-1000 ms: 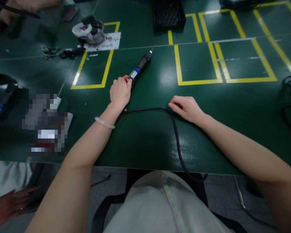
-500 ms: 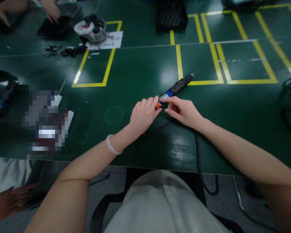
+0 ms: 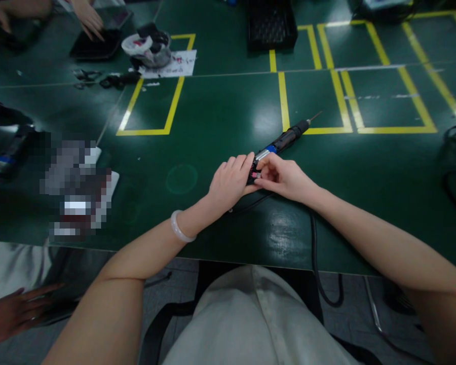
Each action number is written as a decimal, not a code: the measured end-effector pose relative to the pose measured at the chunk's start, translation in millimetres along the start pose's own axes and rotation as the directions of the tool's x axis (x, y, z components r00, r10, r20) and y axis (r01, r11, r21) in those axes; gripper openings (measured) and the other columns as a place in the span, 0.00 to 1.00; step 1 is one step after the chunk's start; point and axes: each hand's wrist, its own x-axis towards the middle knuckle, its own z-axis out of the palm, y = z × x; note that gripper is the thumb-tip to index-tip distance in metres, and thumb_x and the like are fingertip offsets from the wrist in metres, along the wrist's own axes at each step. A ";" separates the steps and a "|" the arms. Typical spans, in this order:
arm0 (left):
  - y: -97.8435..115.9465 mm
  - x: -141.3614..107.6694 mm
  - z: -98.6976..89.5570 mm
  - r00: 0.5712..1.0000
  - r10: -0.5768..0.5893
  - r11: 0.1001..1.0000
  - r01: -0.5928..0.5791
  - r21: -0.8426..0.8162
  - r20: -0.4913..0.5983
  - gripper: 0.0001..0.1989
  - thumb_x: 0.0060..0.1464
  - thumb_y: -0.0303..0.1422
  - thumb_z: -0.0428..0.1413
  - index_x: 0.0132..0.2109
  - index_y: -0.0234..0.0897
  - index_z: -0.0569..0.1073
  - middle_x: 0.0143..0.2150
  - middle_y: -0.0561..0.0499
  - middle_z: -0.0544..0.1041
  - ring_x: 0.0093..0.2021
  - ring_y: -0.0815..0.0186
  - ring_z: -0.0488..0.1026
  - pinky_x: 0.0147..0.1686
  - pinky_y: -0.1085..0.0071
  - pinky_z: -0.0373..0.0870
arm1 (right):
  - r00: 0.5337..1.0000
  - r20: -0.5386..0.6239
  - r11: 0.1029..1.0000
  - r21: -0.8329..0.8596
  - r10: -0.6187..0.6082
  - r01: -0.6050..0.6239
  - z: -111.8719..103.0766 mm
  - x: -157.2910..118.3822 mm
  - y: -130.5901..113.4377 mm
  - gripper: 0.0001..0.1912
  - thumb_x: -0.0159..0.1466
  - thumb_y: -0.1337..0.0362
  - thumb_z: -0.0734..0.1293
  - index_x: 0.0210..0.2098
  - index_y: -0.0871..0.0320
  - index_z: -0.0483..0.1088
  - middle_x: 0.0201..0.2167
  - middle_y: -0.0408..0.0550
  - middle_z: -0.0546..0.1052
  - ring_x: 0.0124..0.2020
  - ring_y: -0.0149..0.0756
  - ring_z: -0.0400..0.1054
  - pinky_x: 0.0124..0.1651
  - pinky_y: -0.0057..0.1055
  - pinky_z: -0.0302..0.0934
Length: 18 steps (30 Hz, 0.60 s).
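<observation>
Left hand: And here's the left hand point(image 3: 230, 183), its grip closed over the rear of the power screwdriver point(image 3: 289, 138), a white bracelet point(image 3: 181, 227) at the wrist.
Right hand: In from the other side comes the right hand point(image 3: 289, 178), fingers bent at the tool's rear, right by a small pink part point(image 3: 256, 175); whether its grip is clamped on anything, I cannot tell.
Power screwdriver: Lying at a slant over the tabletop point(image 3: 220, 111), bit pointing up and right, past the near corner of a yellow tape outline point(image 3: 283, 101).
Cable: A black cable point(image 3: 314, 248) drops over the near edge, below the right hand.
Far side: There's a black tray point(image 3: 272, 25), and left of it a clear tub point(image 3: 160, 53) on white paper point(image 3: 184, 65).
Left side: Another screwdriver point(image 3: 9, 154) lies beside a pixelated patch.
Neighbours: Top left, a co-worker's hand point(image 3: 88, 19) touches a flat black object point(image 3: 97, 46).
</observation>
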 end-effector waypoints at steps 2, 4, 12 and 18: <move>-0.4 -0.1 0.2 1.000 0.001 1.000 -0.001 0.000 0.001 0.41 0.65 0.49 0.65 0.70 0.22 0.62 0.58 0.35 0.71 0.51 0.49 0.70 0.46 0.61 0.69 | 1.000 0.014 0.997 -0.075 0.006 -0.005 0.8 -0.1 -1.3 0.12 0.63 0.62 0.69 0.42 0.55 0.63 0.24 0.37 0.71 0.24 0.29 0.64 0.30 0.27 0.55; -0.6 -0.2 0.7 1.000 0.003 1.000 -0.003 -0.004 -0.009 0.41 0.64 0.48 0.66 0.70 0.23 0.62 0.58 0.35 0.72 0.51 0.49 0.70 0.46 0.61 0.69 | 1.000 -0.002 0.982 -0.191 0.011 -0.011 1.9 -0.1 -2.2 0.08 0.63 0.64 0.68 0.41 0.55 0.65 0.25 0.38 0.71 0.24 0.30 0.64 0.31 0.28 0.54; -2.5 -0.7 3.6 0.999 0.003 0.999 -0.005 -0.048 -0.041 0.40 0.63 0.48 0.67 0.69 0.25 0.63 0.57 0.35 0.72 0.52 0.49 0.70 0.48 0.62 0.68 | 0.977 0.024 0.950 0.231 0.212 -0.212 2.1 2.0 2.0 0.11 0.64 0.57 0.68 0.34 0.55 0.63 0.23 0.39 0.73 0.18 0.28 0.64 0.21 0.26 0.56; -6.3 -0.8 6.5 0.998 0.018 0.998 -0.021 -0.056 -0.054 0.42 0.61 0.47 0.69 0.68 0.23 0.63 0.58 0.35 0.71 0.52 0.49 0.70 0.49 0.62 0.68 | 0.949 0.133 0.823 0.473 0.287 -0.315 -0.1 3.5 2.8 0.16 0.63 0.53 0.70 0.38 0.55 0.62 0.25 0.41 0.76 0.20 0.32 0.71 0.18 0.26 0.61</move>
